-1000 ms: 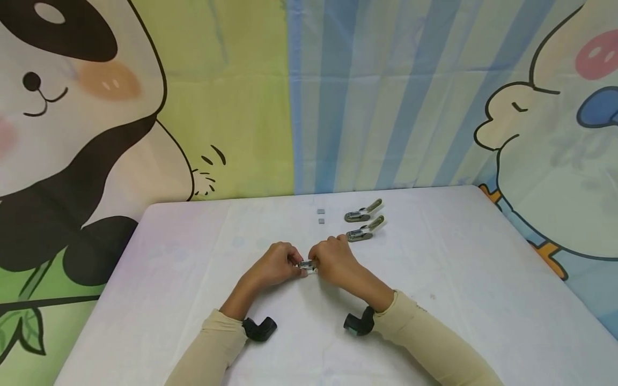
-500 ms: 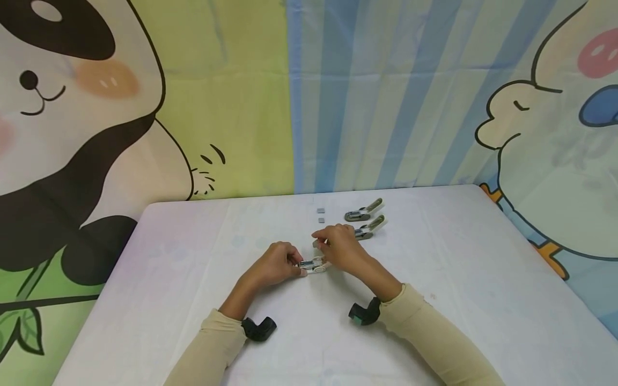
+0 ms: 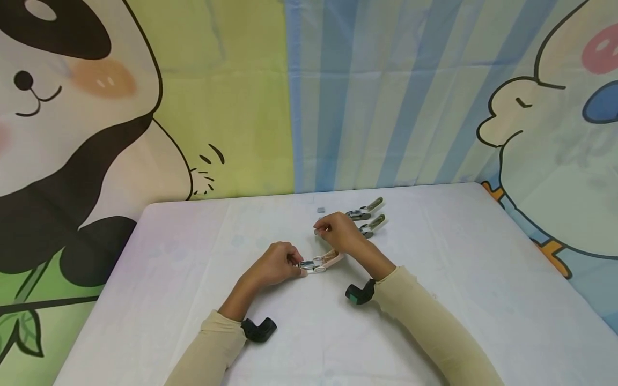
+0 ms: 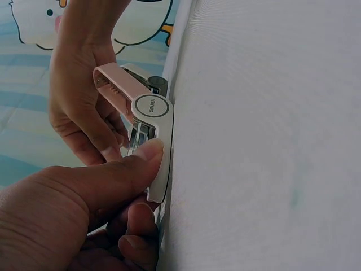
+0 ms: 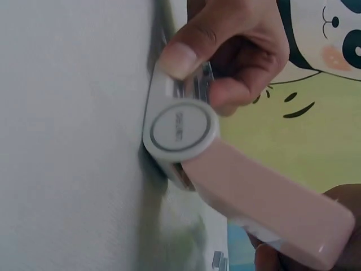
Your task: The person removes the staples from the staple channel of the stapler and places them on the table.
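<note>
In the head view a pink and white stapler rests on the table with its top arm swung up. My left hand holds its front end; in the left wrist view the thumb lies along the white base beside the metal magazine. Behind the stapler, my right hand pinches a small grey strip of staples between thumb and fingertips, above the table. The right wrist view shows the raised pink arm close up, partly covering the right fingers. Another strip of staples lies just beyond the right hand.
Two green-grey staplers with raised arms stand behind and right of the right hand, which partly hides them. The white-covered table ends at a cartoon-printed curtain.
My right hand has left the stapler's raised arm and moved away toward the back of the table, now with a small grey strip in its fingers. The left hand keeps its hold.
</note>
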{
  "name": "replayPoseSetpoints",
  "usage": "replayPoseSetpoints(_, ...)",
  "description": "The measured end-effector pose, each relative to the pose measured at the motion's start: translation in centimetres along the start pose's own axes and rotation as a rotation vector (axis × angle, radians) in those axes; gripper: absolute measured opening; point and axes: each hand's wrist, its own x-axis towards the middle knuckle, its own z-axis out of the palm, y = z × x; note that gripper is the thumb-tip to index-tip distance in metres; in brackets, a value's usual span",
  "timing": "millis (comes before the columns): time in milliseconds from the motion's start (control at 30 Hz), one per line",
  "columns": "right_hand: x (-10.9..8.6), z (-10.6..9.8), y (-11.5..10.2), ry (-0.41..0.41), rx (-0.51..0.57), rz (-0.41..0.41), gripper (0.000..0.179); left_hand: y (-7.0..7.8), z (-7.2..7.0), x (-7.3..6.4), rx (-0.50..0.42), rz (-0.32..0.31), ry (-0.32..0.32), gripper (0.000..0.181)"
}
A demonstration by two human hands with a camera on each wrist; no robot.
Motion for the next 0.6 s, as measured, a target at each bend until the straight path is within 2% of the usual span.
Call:
replayPoseSetpoints(267, 1.8, 0.4, 1.3, -0.013, -0.067, 0.094, 0.012, 0.0, 0.0, 0.0, 0.003, 0.024, 0.002, 0.017)
replayPoseSetpoints(600, 2.0, 0.6, 1.6, -0.066, -0.137, 0.167, 0.014, 0.0, 0.0, 0.0, 0.005, 0.007, 0.004, 0.017)
